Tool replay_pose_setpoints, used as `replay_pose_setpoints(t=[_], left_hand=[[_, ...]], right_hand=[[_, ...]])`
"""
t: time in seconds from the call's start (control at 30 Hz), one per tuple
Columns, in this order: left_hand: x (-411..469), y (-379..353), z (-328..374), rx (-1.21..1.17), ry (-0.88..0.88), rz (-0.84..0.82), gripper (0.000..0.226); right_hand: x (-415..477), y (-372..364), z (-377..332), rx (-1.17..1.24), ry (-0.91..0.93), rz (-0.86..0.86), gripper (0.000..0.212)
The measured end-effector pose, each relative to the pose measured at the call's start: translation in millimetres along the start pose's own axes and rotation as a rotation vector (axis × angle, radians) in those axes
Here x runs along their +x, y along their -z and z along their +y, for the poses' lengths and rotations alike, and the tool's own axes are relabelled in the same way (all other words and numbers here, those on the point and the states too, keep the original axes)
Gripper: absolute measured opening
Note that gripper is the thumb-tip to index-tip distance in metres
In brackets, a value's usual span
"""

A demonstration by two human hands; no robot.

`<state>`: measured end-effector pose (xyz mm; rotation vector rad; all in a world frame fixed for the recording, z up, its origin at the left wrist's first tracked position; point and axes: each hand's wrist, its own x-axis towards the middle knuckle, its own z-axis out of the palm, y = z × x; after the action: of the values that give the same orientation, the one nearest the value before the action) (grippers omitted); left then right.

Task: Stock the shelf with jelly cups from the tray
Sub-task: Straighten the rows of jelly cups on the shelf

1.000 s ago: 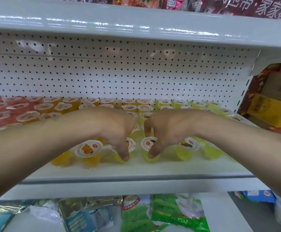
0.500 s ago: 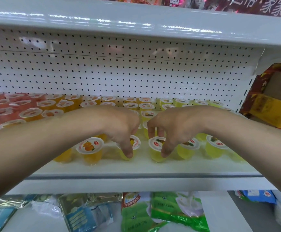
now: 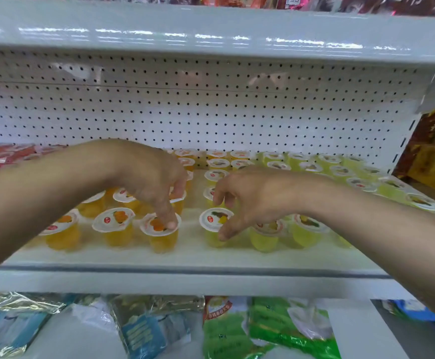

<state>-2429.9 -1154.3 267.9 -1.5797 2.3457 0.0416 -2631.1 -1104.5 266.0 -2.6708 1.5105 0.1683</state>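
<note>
Many jelly cups (image 3: 114, 225) stand in rows on the shelf (image 3: 185, 257). The left hand (image 3: 146, 182) is over the left cups, the right hand (image 3: 250, 200) over the right ones. Bags (image 3: 263, 330) lie below

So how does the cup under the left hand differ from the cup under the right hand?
The orange jelly cup under the left hand holds orange jelly; the yellow-green jelly cup under the right hand holds yellow-green jelly and stands right of it. Both stand upright, sealed, in the front row.
</note>
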Motion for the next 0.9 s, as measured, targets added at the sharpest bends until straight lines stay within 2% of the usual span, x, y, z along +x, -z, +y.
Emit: replay_pose_setpoints(t=[0.1, 0.23, 0.37, 0.53, 0.9], left_hand=[[-12.3, -7.4, 6.5, -0.104, 0.021, -0.022, 0.064], [-31.1, -1.2, 21.3, -0.105, 0.088, -0.089, 0.064], [-35.3, 1.0, 23.6, -0.045, 0.074, -0.151, 0.066], [-30.7, -1.2, 23.3, -0.028, 0.05, -0.123, 0.056], [-32.6, -2.6, 21.9, -0.076, 0.053, -0.118, 0.062]], right_hand=[[7.4, -4.7, -6.7, -0.053, 0.009, -0.023, 0.066], [10.3, -3.5, -9.1, -0.072, 0.008, -0.033, 0.059], [12.8, -4.4, -11.3, -0.057, 0.018, -0.015, 0.063], [14.1, -5.9, -13.8, -0.045, 0.009, -0.01, 0.064], [15.8, -6.7, -14.4, -0.043, -0.001, -0.045, 0.067]])
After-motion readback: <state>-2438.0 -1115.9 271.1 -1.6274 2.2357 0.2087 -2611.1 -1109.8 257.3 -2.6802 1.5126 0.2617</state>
